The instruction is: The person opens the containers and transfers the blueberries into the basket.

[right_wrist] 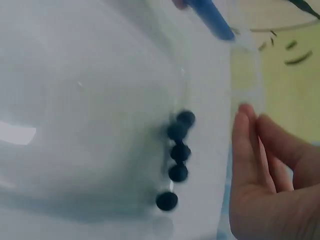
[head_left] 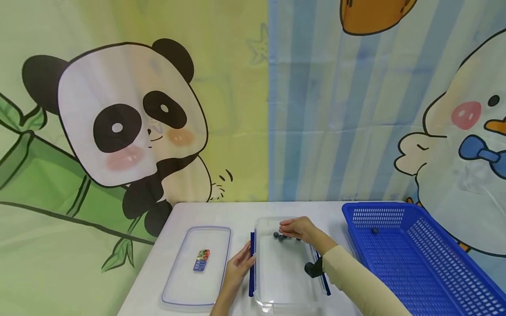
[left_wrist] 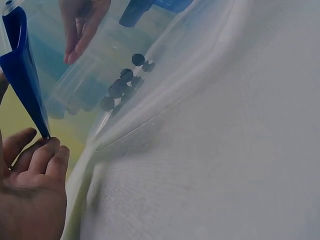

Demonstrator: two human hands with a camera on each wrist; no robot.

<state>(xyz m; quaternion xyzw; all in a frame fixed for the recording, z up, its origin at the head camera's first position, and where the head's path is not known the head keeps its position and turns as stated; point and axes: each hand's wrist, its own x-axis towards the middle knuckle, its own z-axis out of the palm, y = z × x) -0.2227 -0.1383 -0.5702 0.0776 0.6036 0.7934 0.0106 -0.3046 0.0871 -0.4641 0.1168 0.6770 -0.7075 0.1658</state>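
Observation:
A clear plastic box (head_left: 284, 276) with blue side latches stands on the table. My left hand (head_left: 236, 267) is at its left side, fingers curled against the raised blue latch (left_wrist: 24, 70). Several dark round berries, like blueberries (right_wrist: 179, 152), lie in a row along the box's far end. Just above that end is my right hand (head_left: 302, 229), its thumb and fingertips brought together. In the right wrist view its fingertips (right_wrist: 246, 111) meet beside the berry row; I cannot tell whether a berry is between them.
To the left lies the box's clear lid (head_left: 182, 281) with a colourful label (head_left: 201, 260). A blue plastic basket (head_left: 411, 259) stands at the right, with one dark berry (head_left: 374, 231) near its far end. Behind the table hangs a cartoon-printed curtain (head_left: 237, 109).

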